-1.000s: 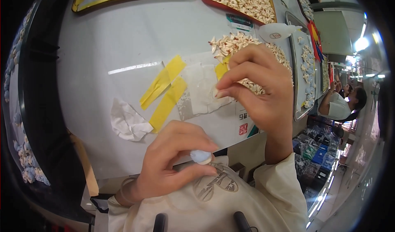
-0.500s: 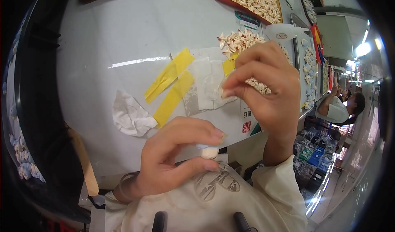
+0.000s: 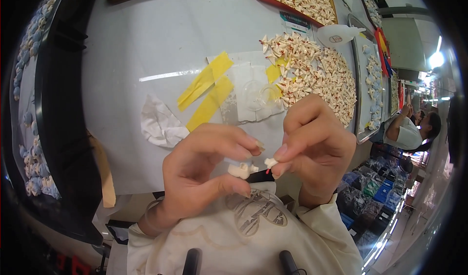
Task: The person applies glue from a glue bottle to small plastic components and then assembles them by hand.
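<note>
My left hand pinches a small cream and pale blue figurine between thumb and fingers, above the table's near edge. Close to its right side, my right hand holds a tiny cream piece in its fingertips, with a speck of red below it. A narrow gap separates the piece from the figurine. Beyond my right hand spreads a heap of small pointed cream pieces, some tipped red. Two clear round shallow dishes rest on a white folded sheet left of the heap.
Yellow strips and a crumpled white tissue lie left of the dishes. A white squeeze bottle lies behind the heap. Farther back is a red-rimmed tray of similar pieces. At right, a metal tray holds pale blue figures; a person sits beyond.
My right hand has come from over the dishes back toward me, bringing the tiny cream piece beside the figurine. My left hand still holds the figurine, now turned slightly.
</note>
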`<state>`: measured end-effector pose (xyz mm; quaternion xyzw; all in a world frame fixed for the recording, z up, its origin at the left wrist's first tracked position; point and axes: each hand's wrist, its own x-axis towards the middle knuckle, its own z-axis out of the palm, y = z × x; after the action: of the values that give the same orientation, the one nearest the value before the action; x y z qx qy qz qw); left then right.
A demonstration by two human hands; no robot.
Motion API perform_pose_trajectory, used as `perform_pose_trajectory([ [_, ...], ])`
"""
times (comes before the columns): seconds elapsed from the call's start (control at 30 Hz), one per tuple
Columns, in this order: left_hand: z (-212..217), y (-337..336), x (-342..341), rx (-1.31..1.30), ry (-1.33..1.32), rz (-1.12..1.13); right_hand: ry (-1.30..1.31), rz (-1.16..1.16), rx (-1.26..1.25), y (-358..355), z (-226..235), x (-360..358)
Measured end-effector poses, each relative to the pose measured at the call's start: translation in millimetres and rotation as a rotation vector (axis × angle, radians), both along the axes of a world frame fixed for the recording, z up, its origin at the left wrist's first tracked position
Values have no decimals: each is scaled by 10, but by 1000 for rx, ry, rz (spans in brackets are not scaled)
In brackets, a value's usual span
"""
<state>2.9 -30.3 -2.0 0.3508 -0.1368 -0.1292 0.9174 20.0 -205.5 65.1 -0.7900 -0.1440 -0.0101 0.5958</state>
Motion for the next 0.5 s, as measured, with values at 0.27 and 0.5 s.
perform_pose_trajectory([
  [0.27,-56,67,48,162,-285,150,104,-12,98,-34,24,-115],
  [0.5,23,9,-47,-127,114,47,113,-17,207,50,-36,-153],
])
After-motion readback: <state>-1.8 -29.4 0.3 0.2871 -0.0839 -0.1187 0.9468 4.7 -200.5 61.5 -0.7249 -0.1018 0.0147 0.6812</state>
